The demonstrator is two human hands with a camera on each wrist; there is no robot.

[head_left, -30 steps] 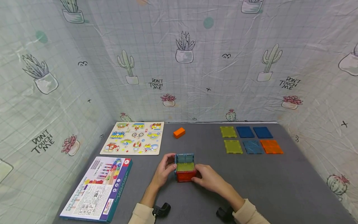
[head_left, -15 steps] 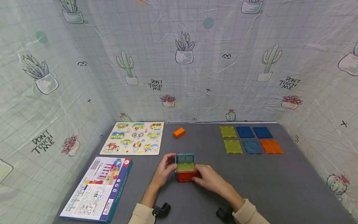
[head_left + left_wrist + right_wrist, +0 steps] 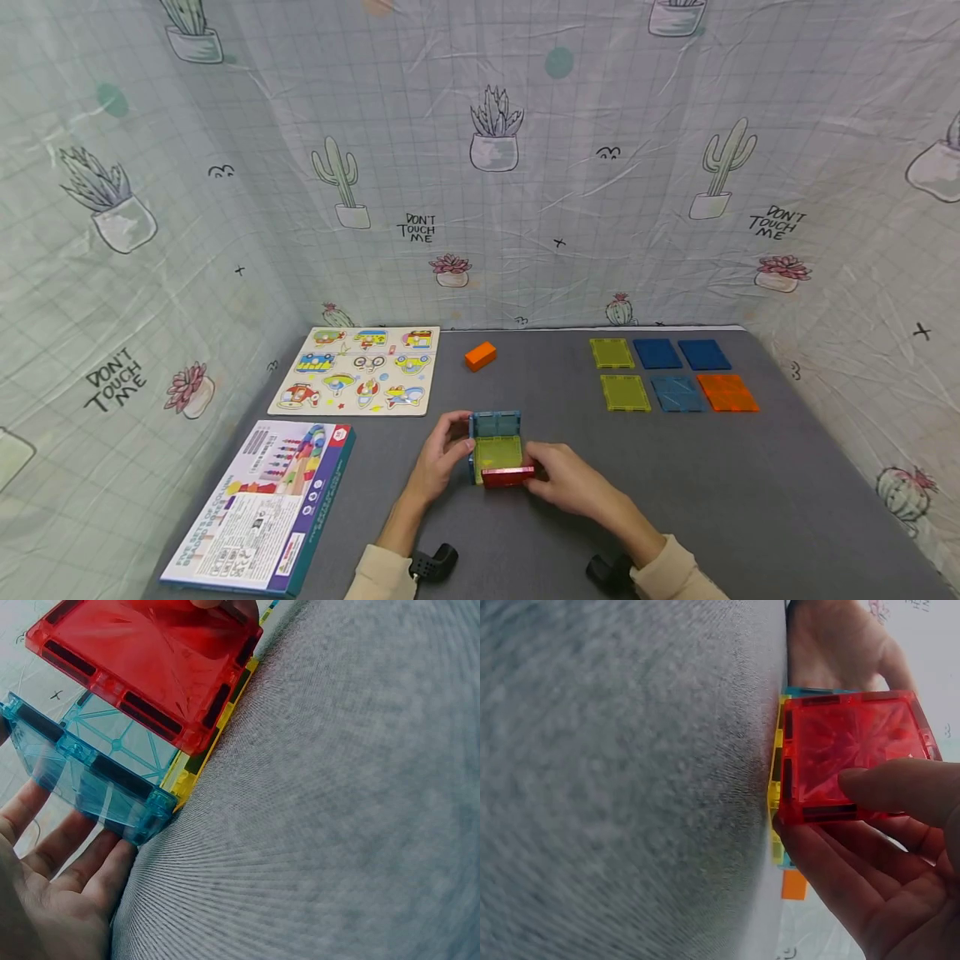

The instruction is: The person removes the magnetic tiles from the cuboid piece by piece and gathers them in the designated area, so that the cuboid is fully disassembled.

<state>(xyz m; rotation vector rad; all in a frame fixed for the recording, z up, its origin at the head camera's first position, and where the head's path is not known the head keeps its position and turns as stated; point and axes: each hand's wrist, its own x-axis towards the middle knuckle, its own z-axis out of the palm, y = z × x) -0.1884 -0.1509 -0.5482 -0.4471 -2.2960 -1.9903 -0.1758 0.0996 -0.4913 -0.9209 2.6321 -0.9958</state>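
A red magnetic tile [image 3: 508, 477] is pinched in my right hand [image 3: 573, 483], thumb on its near face and fingers behind, as the right wrist view shows. It stands tilted at the front edge of a flat yellow-green tile [image 3: 497, 451], lower edge close over it. A clear blue tile [image 3: 497, 424] rises along the back of the yellow-green one. On the left side stands another blue tile [image 3: 90, 780], held by my left hand [image 3: 442, 457] with fingers against its outer face and thumb at the top edge.
Right of the hands lie yellow-green tiles [image 3: 625, 393], blue tiles [image 3: 658, 354] and an orange tile [image 3: 728, 392]. An orange block [image 3: 481, 356] sits at the back. To the left are a picture puzzle board [image 3: 360, 371] and a flat box [image 3: 258, 504].
The red tile has come away from its upright place at the front and now tilts, shifted slightly right with my right hand. My left hand stays in place.
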